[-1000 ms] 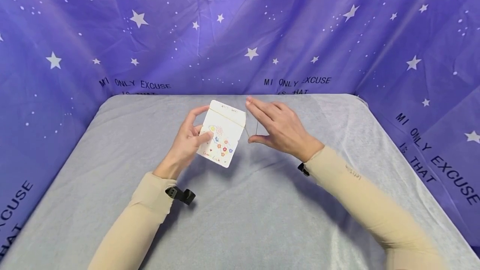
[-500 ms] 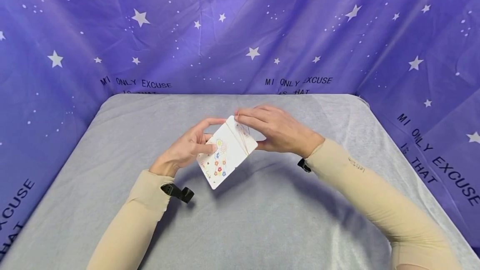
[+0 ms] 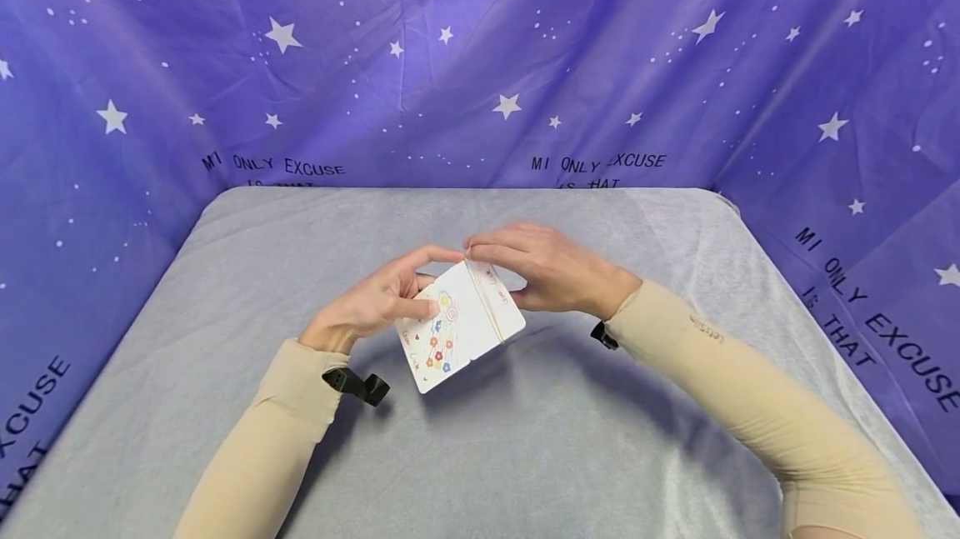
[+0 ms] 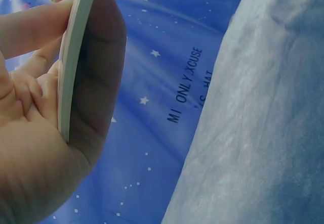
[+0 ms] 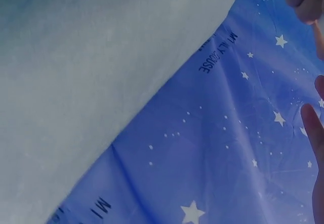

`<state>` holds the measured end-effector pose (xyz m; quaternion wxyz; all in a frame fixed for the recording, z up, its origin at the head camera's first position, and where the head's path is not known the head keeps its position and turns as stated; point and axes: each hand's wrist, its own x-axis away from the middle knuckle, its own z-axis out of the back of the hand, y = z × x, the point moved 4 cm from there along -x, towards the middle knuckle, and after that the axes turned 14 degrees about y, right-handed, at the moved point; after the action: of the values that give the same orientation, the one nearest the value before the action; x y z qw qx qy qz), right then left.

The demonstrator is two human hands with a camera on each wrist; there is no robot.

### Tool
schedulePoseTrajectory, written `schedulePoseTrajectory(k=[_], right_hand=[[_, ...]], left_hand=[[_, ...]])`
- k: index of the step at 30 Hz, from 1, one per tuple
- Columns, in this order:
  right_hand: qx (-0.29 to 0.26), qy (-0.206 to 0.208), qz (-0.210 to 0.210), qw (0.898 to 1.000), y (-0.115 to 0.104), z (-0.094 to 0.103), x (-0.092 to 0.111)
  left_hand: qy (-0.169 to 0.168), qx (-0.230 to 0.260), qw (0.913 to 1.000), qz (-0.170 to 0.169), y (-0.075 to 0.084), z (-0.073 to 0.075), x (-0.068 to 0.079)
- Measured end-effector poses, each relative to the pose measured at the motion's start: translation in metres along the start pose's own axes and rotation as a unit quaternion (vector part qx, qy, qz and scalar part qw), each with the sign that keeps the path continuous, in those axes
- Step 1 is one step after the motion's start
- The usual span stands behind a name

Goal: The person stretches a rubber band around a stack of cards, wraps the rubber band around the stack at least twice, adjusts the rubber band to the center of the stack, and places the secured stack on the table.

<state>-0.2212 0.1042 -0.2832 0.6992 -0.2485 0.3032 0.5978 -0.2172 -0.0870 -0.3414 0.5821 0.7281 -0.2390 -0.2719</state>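
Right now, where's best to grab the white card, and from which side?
Probably the lower-right edge in the head view, pinched across its thickness from the wearer's side: the white card is thin and flat, and that edge looks free. The left hand holds the opposite edge, the right hand is near the upper end of the thin band.

Card [image 3: 475, 316] above table [image 3: 555, 447] — between left grip [image 3: 378, 297], right grip [image 3: 553, 269] — curtain [image 3: 465, 72] behind.

Bkgd cloth [image 3: 480, 56] w/ "MI ONLY EXCUSE", card [image 3: 467, 326] "Luck", slv [image 3: 705, 372] "Letsslim"
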Motion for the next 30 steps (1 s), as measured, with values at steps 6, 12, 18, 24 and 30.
schedulePoseTrajectory(k=[6, 12, 18, 24, 30], right_hand=[[-0.047, 0.005, -0.020, 0.999, 0.000, -0.004, 0.005], [-0.084, 0.001, -0.064, 0.994, 0.001, -0.006, 0.007], [-0.115, -0.005, -0.120, 0.986, 0.001, -0.007, 0.010], [-0.202, 0.032, -0.205, 0.957, -0.005, -0.002, 0.006], [-0.291, 0.085, -0.249, 0.920, -0.017, 0.005, -0.005]], left_hand=[[-0.013, -0.010, 0.9999, -0.004, 0.001, -0.004, 0.001], [-0.014, -0.017, 0.9998, -0.005, 0.001, -0.006, 0.001], [-0.016, -0.030, 0.9994, -0.010, 0.001, -0.009, 0.000], [-0.003, -0.027, 0.9991, -0.031, 0.002, -0.010, -0.001], [0.007, 0.021, 0.9989, -0.042, -0.002, -0.007, -0.002]])
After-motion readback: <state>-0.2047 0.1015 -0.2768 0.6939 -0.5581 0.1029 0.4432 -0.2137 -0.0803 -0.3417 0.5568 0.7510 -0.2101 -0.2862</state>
